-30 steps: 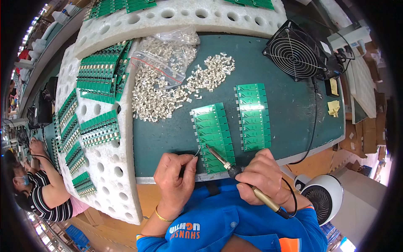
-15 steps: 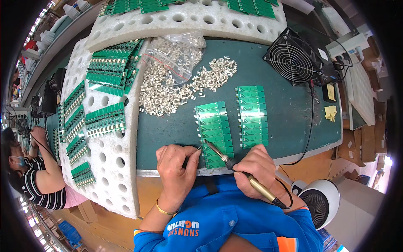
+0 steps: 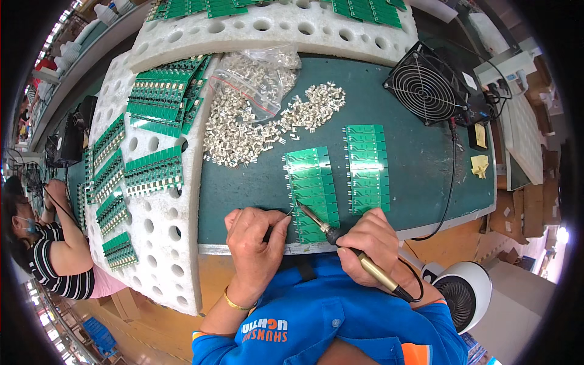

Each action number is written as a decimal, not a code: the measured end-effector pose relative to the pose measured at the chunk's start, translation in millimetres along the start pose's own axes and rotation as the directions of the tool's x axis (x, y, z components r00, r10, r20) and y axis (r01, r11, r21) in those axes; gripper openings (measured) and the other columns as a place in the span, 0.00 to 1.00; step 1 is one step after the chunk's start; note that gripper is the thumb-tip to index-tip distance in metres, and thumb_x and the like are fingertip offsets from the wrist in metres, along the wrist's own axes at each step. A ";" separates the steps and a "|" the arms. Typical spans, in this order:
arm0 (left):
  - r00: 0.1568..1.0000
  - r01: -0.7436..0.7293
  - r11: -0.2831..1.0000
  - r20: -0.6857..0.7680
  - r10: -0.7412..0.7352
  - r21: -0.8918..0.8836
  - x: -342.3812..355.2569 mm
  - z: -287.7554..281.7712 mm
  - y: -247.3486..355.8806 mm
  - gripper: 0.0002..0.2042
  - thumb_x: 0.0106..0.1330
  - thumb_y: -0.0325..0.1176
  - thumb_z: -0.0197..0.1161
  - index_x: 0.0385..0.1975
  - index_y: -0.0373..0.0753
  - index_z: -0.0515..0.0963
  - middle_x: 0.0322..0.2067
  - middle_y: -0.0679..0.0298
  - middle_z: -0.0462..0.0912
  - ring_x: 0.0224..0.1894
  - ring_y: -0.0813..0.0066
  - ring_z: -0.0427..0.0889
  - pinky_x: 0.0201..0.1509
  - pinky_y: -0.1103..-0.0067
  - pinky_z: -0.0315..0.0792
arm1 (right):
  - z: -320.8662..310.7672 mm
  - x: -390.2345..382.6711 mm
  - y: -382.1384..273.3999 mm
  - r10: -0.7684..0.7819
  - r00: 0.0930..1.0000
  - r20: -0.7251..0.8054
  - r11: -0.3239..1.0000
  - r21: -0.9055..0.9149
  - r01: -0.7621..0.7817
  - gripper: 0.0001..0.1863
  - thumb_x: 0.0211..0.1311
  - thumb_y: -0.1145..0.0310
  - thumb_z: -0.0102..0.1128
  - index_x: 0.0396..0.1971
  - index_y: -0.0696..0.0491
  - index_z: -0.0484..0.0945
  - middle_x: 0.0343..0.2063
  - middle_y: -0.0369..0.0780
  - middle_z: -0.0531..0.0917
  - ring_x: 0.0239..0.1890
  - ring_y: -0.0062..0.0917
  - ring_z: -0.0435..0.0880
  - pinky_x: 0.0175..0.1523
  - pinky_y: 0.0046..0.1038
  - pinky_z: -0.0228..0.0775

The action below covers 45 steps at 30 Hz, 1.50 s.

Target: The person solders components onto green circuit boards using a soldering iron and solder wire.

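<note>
Right grip [image 3: 370, 244] around cylindrical soldering iron [image 3: 378, 271] (gold-toned), glossy green board [image 3: 308, 178]

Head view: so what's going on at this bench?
A person's right hand holds a soldering iron, its tip at the left part of a green circuit board panel. The left hand pinches a thin wire by the same edge; whether tip and wire touch is too small to tell. A second panel lies to the right, and small pale connectors lie heaped beyond, left of both panels.
</note>
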<state>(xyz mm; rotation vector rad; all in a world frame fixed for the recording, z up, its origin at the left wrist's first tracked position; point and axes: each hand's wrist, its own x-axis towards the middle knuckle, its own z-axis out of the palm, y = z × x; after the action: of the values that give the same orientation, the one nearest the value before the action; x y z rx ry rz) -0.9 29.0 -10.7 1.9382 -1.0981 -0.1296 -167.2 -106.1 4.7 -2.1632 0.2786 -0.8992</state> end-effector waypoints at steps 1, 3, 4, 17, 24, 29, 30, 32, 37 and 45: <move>1.000 -0.002 1.000 0.002 0.002 0.007 0.2 -0.5 0.0 0.07 0.53 0.22 0.74 0.26 0.39 0.81 0.24 0.66 0.80 0.28 0.69 0.77 0.44 0.73 0.65 | 0.1 -0.3 0.3 0.000 1.000 0.003 1.000 -0.003 0.000 0.12 0.43 0.79 0.70 0.31 0.53 0.80 0.20 0.36 0.79 0.21 0.29 0.75 0.32 0.31 0.61; 1.000 -0.004 1.000 0.006 0.004 0.013 0.3 -0.7 -0.1 0.07 0.53 0.22 0.74 0.26 0.39 0.81 0.23 0.67 0.81 0.28 0.72 0.77 0.45 0.74 0.66 | -0.2 -0.1 1.3 0.001 1.000 0.002 1.000 0.006 -0.001 0.12 0.43 0.79 0.70 0.31 0.53 0.80 0.20 0.36 0.79 0.20 0.29 0.75 0.32 0.31 0.61; 1.000 0.000 1.000 0.007 0.000 0.016 0.4 -0.8 0.0 0.07 0.53 0.22 0.74 0.26 0.39 0.81 0.23 0.67 0.81 0.28 0.72 0.77 0.45 0.74 0.66 | -0.4 0.3 1.6 0.003 1.000 0.001 1.000 0.015 -0.003 0.12 0.43 0.79 0.70 0.30 0.53 0.80 0.20 0.36 0.79 0.20 0.29 0.75 0.32 0.31 0.61; 0.999 0.011 1.000 0.037 -0.012 0.016 3.0 -2.0 -0.6 0.07 0.53 0.21 0.74 0.25 0.39 0.82 0.23 0.68 0.81 0.28 0.72 0.78 0.46 0.74 0.65 | -1.7 3.4 0.0 0.014 1.000 0.007 1.000 0.019 -0.014 0.12 0.42 0.79 0.69 0.30 0.53 0.80 0.19 0.36 0.79 0.20 0.28 0.74 0.32 0.31 0.60; 0.999 0.018 1.000 0.042 -0.019 0.014 3.9 -1.3 0.6 0.07 0.53 0.21 0.74 0.25 0.39 0.82 0.23 0.67 0.81 0.27 0.72 0.78 0.46 0.74 0.65 | -0.8 1.6 -0.3 -0.028 0.999 0.029 0.999 -0.031 0.029 0.13 0.41 0.79 0.69 0.30 0.53 0.80 0.19 0.35 0.78 0.20 0.28 0.74 0.32 0.31 0.60; 1.000 0.008 1.000 0.029 -0.009 0.017 3.7 -0.9 0.4 0.07 0.53 0.21 0.74 0.26 0.39 0.81 0.23 0.67 0.81 0.27 0.72 0.77 0.46 0.74 0.66 | -0.1 1.6 1.1 -0.017 1.000 0.014 1.000 -0.010 0.017 0.13 0.41 0.79 0.69 0.30 0.53 0.80 0.19 0.35 0.78 0.19 0.28 0.74 0.32 0.31 0.61; 1.000 0.009 1.000 0.029 -0.009 0.016 4.0 -0.9 0.3 0.07 0.53 0.21 0.74 0.26 0.39 0.81 0.23 0.67 0.81 0.27 0.72 0.77 0.46 0.74 0.66 | -0.3 1.2 1.1 -0.021 1.000 0.022 1.000 -0.021 0.022 0.13 0.41 0.78 0.70 0.30 0.53 0.80 0.19 0.35 0.78 0.19 0.28 0.74 0.32 0.31 0.61; 0.999 0.000 1.000 0.040 0.000 0.014 4.4 -1.2 0.3 0.07 0.53 0.21 0.74 0.26 0.39 0.81 0.23 0.67 0.80 0.26 0.72 0.77 0.46 0.74 0.65 | -1.0 0.5 0.7 -0.025 0.999 0.030 0.999 -0.030 0.026 0.13 0.41 0.78 0.70 0.31 0.53 0.80 0.19 0.35 0.78 0.19 0.28 0.74 0.32 0.31 0.61; 0.999 0.011 1.000 0.050 -0.011 0.011 3.7 -1.9 0.7 0.07 0.53 0.21 0.74 0.26 0.39 0.81 0.23 0.67 0.80 0.26 0.72 0.76 0.45 0.74 0.64 | -0.3 -3.9 -1.0 -0.048 0.998 0.035 0.997 -0.051 0.050 0.14 0.42 0.75 0.72 0.32 0.54 0.81 0.19 0.35 0.79 0.20 0.27 0.75 0.31 0.31 0.62; 0.998 0.009 1.000 0.060 -0.010 0.008 4.4 -2.8 1.2 0.07 0.53 0.21 0.74 0.25 0.39 0.82 0.23 0.67 0.80 0.27 0.71 0.77 0.45 0.74 0.64 | -3.8 -8.6 -3.8 -0.040 0.995 0.094 0.997 -0.063 0.046 0.16 0.43 0.70 0.76 0.35 0.54 0.82 0.22 0.35 0.80 0.22 0.27 0.77 0.33 0.31 0.64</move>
<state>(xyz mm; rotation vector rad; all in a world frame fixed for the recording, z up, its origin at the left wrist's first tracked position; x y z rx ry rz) 2.4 27.3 -6.8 1.9578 -1.1304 -0.1905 -176.4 -101.7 4.7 -2.2713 0.2185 -0.8216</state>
